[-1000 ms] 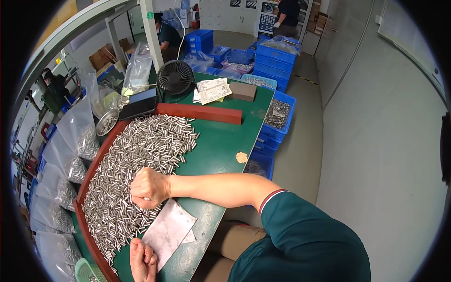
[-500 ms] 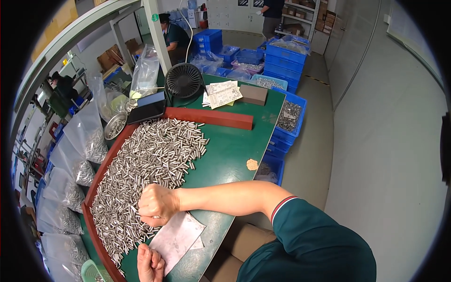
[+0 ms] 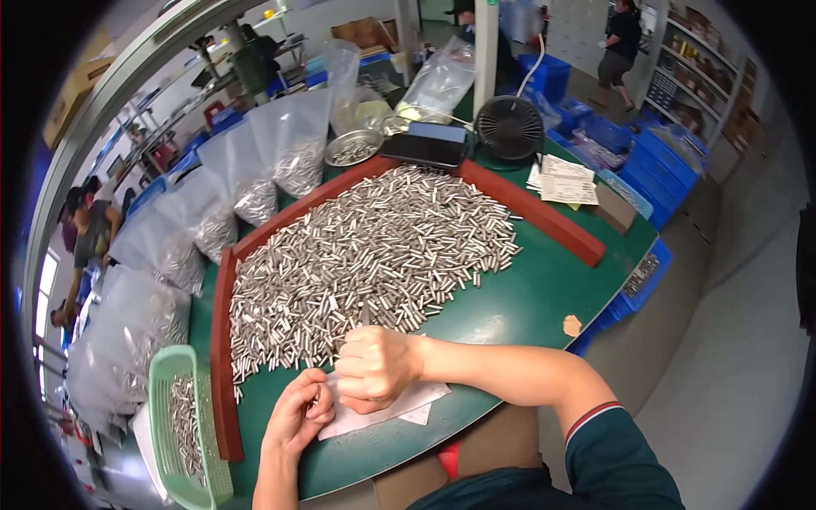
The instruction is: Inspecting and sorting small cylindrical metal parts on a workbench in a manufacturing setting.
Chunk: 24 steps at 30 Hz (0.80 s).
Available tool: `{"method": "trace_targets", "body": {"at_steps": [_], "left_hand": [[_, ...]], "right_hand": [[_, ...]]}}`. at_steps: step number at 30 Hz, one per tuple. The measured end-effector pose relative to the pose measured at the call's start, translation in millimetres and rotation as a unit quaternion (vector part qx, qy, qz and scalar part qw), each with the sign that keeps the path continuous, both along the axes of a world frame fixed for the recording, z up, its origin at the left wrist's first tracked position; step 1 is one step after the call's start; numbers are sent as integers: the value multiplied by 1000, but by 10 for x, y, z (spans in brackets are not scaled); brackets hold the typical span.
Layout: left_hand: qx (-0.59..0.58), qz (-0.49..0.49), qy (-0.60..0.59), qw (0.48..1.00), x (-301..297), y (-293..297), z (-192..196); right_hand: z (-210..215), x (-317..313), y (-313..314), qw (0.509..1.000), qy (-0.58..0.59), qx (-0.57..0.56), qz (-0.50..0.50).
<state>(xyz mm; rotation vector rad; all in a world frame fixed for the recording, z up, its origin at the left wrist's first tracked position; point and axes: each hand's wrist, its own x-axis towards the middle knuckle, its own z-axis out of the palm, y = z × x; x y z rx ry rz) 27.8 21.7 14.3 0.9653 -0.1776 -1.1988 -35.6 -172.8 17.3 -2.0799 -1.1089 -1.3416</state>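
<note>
A broad heap of small silvery metal pins (image 3: pixel 365 255) covers the green table (image 3: pixel 501 340) in front of me. My right hand (image 3: pixel 374 369) is closed in a fist at the heap's near edge, above a stained white cloth or paper sheet (image 3: pixel 382 410). Whatever the fist holds is hidden. Just left of it, my left hand (image 3: pixel 302 410) is curled with its fingertips drawn in. Its contents, if any, cannot be made out. The two hands are close together over the sheet's left part.
Dark red bars (image 3: pixel 223 357) border the heap. Left stand a green basket (image 3: pixel 191 425) holding pins and clear bags (image 3: pixel 293 136) of pins. At the back are a metal dish (image 3: pixel 353 148), a phone (image 3: pixel 425 148), a black fan (image 3: pixel 508 127) and papers (image 3: pixel 565 180). Blue crates (image 3: pixel 667 174) are stacked right.
My view has swung left, bringing the green basket fully into sight. My left hand has come up beside the right fist, and both stay curled.
</note>
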Motion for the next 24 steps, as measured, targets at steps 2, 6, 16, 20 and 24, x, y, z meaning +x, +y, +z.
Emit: {"method": "trace_targets", "body": {"at_steps": [2,6,16,20,24], "left_hand": [[-12,3,7,1000,32,57,22],[-46,48,-57,996,65,148,45],[36,220,-377,899,329,376,356],[16,274,-397,876,355,312,291],[21,278,-395,875,348,303,255]], "right_hand": [[54,-38,-4,1000,19,-18,4],[17,-55,-53,1000,11,-26,-14],[68,-47,197,999,-27,20,27],[35,-61,189,999,-25,31,36],[26,-126,71,999,16,30,28]]}}
